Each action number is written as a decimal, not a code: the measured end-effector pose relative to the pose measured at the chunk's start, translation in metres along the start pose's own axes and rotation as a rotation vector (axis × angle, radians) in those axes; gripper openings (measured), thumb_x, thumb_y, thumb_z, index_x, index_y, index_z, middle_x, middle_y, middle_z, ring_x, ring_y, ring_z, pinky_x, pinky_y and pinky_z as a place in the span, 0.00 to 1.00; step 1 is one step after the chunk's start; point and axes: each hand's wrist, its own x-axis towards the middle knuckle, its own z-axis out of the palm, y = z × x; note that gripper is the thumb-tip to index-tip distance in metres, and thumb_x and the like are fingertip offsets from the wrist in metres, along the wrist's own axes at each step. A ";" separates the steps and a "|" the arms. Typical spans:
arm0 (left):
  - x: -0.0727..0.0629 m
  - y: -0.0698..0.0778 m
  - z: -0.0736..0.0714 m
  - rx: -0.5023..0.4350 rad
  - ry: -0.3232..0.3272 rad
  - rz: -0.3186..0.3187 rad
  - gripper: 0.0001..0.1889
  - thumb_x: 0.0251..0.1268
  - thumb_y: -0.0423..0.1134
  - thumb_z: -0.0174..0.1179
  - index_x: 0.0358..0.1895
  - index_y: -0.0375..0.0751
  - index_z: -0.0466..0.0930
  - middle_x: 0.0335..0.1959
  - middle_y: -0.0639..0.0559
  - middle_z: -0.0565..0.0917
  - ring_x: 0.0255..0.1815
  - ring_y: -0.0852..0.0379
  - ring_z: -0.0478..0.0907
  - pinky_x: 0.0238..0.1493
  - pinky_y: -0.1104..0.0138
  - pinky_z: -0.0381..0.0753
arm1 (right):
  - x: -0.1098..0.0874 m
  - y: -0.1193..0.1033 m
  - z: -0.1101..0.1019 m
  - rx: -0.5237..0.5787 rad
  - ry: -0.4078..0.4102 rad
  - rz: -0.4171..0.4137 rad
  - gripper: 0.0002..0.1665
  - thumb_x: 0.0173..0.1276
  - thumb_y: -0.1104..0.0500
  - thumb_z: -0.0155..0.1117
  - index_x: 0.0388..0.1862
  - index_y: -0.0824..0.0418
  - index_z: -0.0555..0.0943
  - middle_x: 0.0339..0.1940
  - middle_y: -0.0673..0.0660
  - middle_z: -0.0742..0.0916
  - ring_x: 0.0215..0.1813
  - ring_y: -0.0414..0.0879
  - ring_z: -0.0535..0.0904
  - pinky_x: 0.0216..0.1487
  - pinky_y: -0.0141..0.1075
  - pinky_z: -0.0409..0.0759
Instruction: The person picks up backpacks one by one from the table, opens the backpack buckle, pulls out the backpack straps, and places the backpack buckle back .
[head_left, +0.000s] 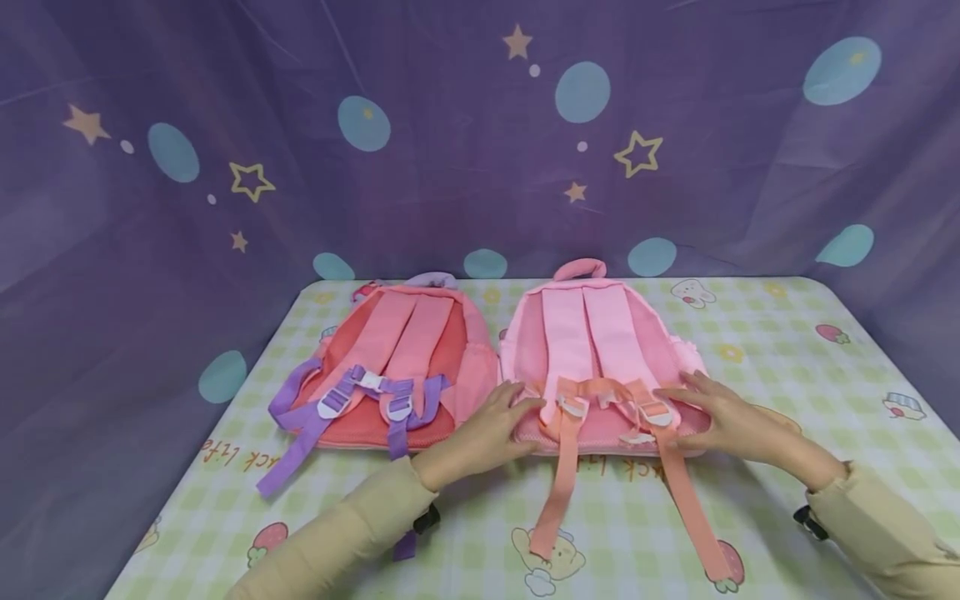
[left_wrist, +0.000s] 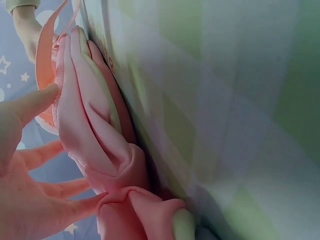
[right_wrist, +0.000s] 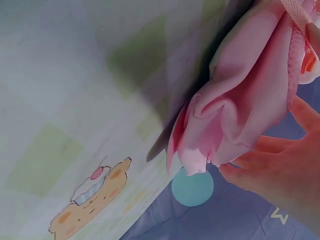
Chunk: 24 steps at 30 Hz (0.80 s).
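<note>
A light pink backpack [head_left: 600, 333] lies on the table with its shoulder straps facing up and two orange webbing straps trailing toward the near edge. At its lower left corner is my left hand [head_left: 483, 429], its fingers spread and the fingertips right at the fabric. My right hand [head_left: 723, 417] rests at the lower right corner, fingers apart, near the white strap buckle [head_left: 657, 413]. Seen from the left wrist, the thumb and fingers [left_wrist: 45, 150] lie along the bag's side. In the right wrist view, the other hand's fingers [right_wrist: 272, 145] touch the folded side pocket [right_wrist: 220, 125].
Left of the pink bag lies a coral backpack [head_left: 450, 350] with purple straps [head_left: 288, 462], also straps up, partly behind my left forearm. A green checked cloth with cartoon prints [head_left: 810, 392] covers the table. Purple curtain fabric [head_left: 465, 192] hangs behind it.
</note>
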 end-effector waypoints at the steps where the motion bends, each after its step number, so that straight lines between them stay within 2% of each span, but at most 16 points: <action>1: 0.001 -0.001 0.001 0.001 0.011 0.013 0.28 0.60 0.40 0.68 0.63 0.37 0.73 0.67 0.29 0.65 0.71 0.33 0.56 0.67 0.44 0.61 | 0.000 0.000 0.000 0.008 0.001 -0.003 0.40 0.53 0.49 0.78 0.62 0.64 0.77 0.67 0.81 0.65 0.67 0.80 0.56 0.56 0.70 0.63; 7: 0.005 0.000 0.004 0.023 0.044 0.066 0.27 0.59 0.43 0.70 0.60 0.37 0.76 0.63 0.32 0.69 0.66 0.38 0.64 0.64 0.48 0.68 | -0.002 0.003 -0.001 0.029 0.009 0.005 0.40 0.51 0.50 0.79 0.61 0.65 0.77 0.66 0.82 0.66 0.67 0.81 0.55 0.56 0.71 0.62; 17: 0.022 0.010 0.010 0.045 0.040 0.069 0.28 0.58 0.48 0.70 0.59 0.40 0.76 0.60 0.36 0.71 0.63 0.42 0.67 0.63 0.52 0.69 | -0.006 0.017 -0.009 0.070 -0.004 0.083 0.40 0.50 0.53 0.80 0.60 0.69 0.77 0.66 0.84 0.63 0.67 0.82 0.53 0.56 0.74 0.59; 24: 0.035 0.016 0.015 0.037 0.024 0.055 0.28 0.57 0.51 0.70 0.58 0.42 0.77 0.61 0.40 0.72 0.63 0.46 0.66 0.62 0.56 0.70 | -0.012 0.030 -0.016 0.072 0.004 0.092 0.40 0.50 0.54 0.80 0.60 0.69 0.76 0.67 0.84 0.63 0.67 0.82 0.53 0.55 0.74 0.59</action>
